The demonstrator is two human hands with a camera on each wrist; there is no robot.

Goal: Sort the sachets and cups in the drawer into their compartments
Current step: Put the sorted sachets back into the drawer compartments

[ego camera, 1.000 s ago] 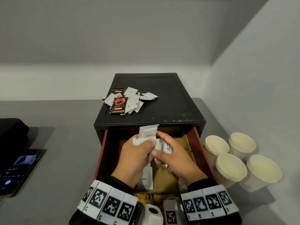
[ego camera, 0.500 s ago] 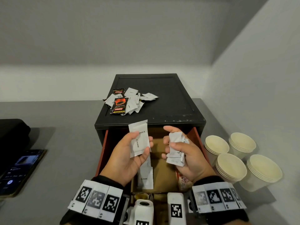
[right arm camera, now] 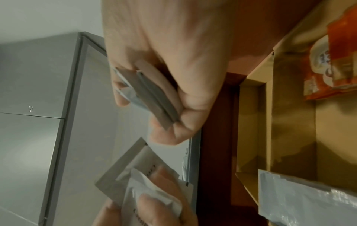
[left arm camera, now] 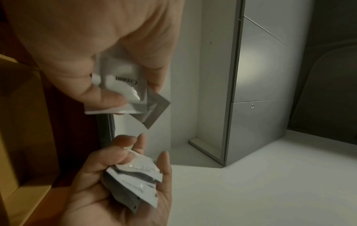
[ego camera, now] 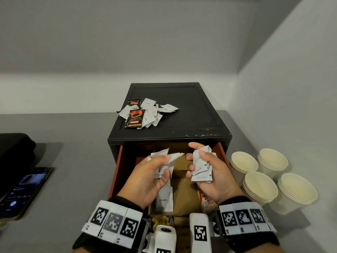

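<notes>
Both hands hover above the open drawer [ego camera: 117, 168], palms up. My left hand [ego camera: 161, 166] pinches a couple of white Cream sachets [ego camera: 165, 158], fanned out toward the right; in the left wrist view the thumb presses one Cream sachet [left arm camera: 123, 91]. My right hand [ego camera: 198, 165] grips a small bundle of white sachets [ego camera: 201, 167], seen in the right wrist view as stacked sachet edges [right arm camera: 152, 94]. Another Cream sachet [ego camera: 165, 199] lies in a cardboard compartment below. Coffee-mate sachets [ego camera: 207, 203] lie in the right compartment. Stacks of paper cups [ego camera: 260, 185] stand right of the drawer.
A pile of mixed sachets [ego camera: 144, 114] lies on top of the black cabinet [ego camera: 182, 121]. A phone [ego camera: 23, 189] and a black object [ego camera: 14, 148] sit on the grey table at the left. A grey wall runs close along the right.
The hands were together over the drawer and have drawn apart. The left hand now holds its Cream sachets fanned and tilted to the right; the right hand keeps its bundle.
</notes>
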